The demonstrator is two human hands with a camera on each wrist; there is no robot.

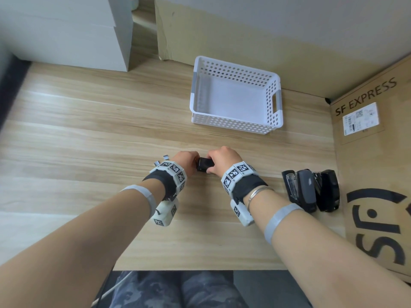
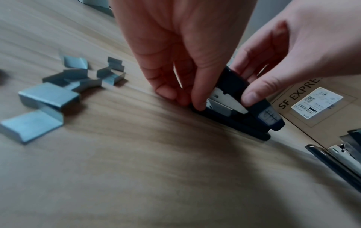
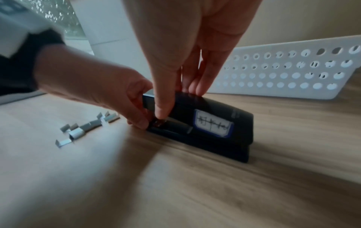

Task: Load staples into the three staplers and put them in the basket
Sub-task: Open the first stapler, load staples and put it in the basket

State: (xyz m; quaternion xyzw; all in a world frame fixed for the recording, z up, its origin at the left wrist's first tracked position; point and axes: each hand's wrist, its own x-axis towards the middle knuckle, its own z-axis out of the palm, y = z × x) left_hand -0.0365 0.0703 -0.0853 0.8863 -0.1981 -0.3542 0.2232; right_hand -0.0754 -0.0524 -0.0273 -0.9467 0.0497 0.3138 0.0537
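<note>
- tabletop (image 1: 89, 130): pale wood grain, smooth with a soft sheen
- basket (image 1: 235, 124): white perforated plastic, smooth
- small stapler (image 3: 210, 129): dark plastic, slightly glossy, paper label
- staples (image 2: 47, 95): bright bare metal strips
- box (image 1: 373, 170): matt brown cardboard, white paper label

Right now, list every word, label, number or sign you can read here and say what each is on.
"SF EXPRESS": printed on the cardboard box; cut to "SF EXPRE" in the left wrist view.
White shipping label on that box: barcodes and print too small to read.
White sticker on the black stapler: scribbled marks, blurred, unreadable.
Wrist bands: black-and-white square code markers, no words.
</note>
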